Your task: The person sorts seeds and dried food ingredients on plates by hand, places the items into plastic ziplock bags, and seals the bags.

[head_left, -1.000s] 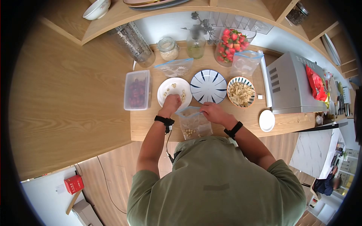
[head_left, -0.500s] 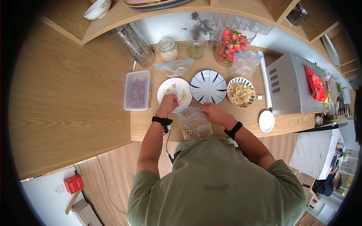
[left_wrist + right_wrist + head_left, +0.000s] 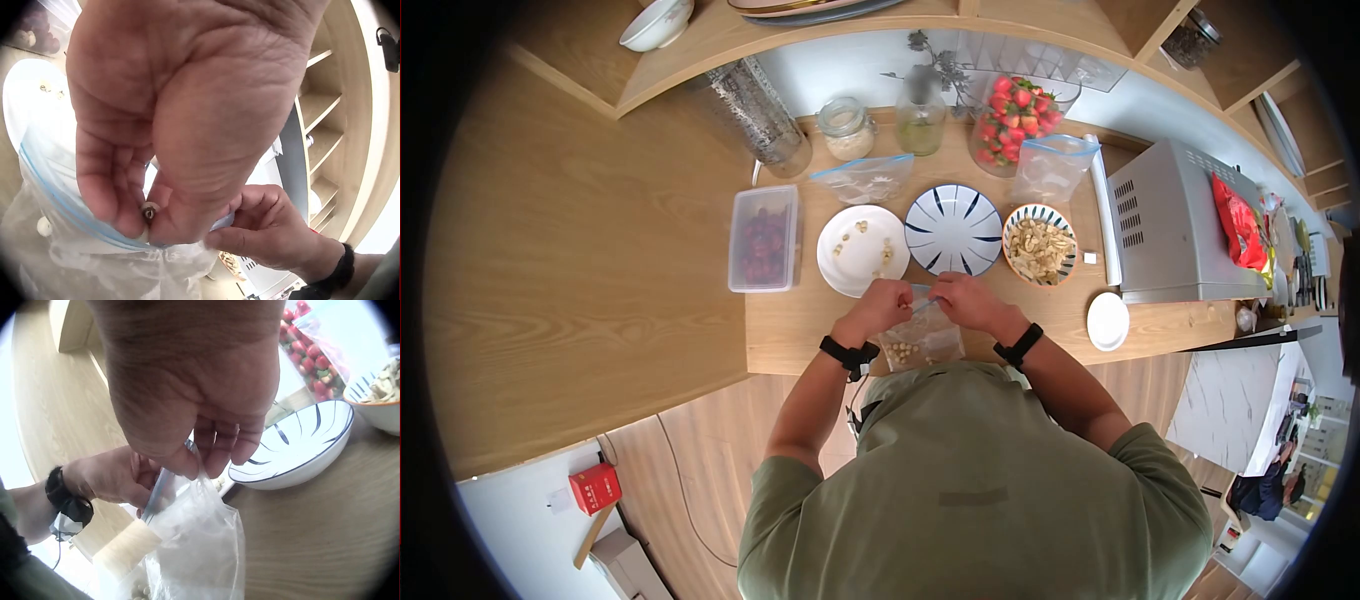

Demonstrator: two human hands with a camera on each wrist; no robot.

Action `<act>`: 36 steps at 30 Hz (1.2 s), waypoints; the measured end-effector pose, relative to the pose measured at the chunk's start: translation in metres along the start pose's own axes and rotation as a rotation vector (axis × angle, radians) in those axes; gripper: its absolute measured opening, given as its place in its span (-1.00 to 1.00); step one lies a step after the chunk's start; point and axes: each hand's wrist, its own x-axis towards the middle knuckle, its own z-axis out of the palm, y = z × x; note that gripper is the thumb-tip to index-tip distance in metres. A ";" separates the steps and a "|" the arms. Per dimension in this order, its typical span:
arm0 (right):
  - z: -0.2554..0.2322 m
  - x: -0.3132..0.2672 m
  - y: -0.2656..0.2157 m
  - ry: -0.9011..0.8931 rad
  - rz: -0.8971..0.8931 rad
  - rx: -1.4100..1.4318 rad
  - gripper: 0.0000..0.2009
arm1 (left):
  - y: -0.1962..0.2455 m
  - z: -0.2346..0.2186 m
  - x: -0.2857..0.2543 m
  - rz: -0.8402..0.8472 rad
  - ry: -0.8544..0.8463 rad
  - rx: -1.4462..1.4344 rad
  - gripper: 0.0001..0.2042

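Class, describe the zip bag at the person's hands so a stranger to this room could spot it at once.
On the wooden counter, go to the front edge by the person's green shirt. There, nearer the shirt than the white plate and striped bowl, is a clear zip bag. Unlike the zip bags farther back, it is pinched by the right hand, with pale seeds showing inside.
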 end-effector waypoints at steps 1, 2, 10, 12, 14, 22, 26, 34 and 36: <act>0.000 0.000 -0.001 -0.003 0.001 0.010 -0.88 | 0.000 0.000 0.001 0.020 0.000 0.031 -0.87; -0.001 0.000 -0.002 -0.003 0.001 0.010 -0.88 | -0.001 0.000 0.001 0.040 0.000 0.063 -0.87; 0.002 -0.001 0.000 0.018 -0.018 0.020 -0.89 | -0.005 0.001 0.007 0.070 -0.048 0.099 -0.82; 0.003 -0.002 0.002 0.027 -0.025 0.030 -0.89 | -0.009 0.003 0.007 0.076 -0.071 0.120 -0.80; 0.005 -0.003 0.005 0.033 -0.033 0.040 -0.89 | -0.009 0.002 0.005 0.086 -0.091 0.149 -0.78; 0.010 -0.004 0.011 0.036 -0.024 0.035 -0.89 | -0.021 -0.020 -0.007 0.049 -0.024 -0.042 -0.87; 0.012 -0.004 0.011 0.034 -0.017 0.025 -0.89 | -0.043 -0.036 0.001 -0.136 0.250 -0.001 -0.91; 0.001 -0.001 0.001 0.009 0.000 0.021 -0.88 | -0.069 -0.027 0.025 -0.219 0.154 0.239 -0.85; 0.000 -0.001 0.000 0.014 0.006 0.027 -0.88 | -0.075 -0.024 0.030 -0.148 0.147 0.308 -0.88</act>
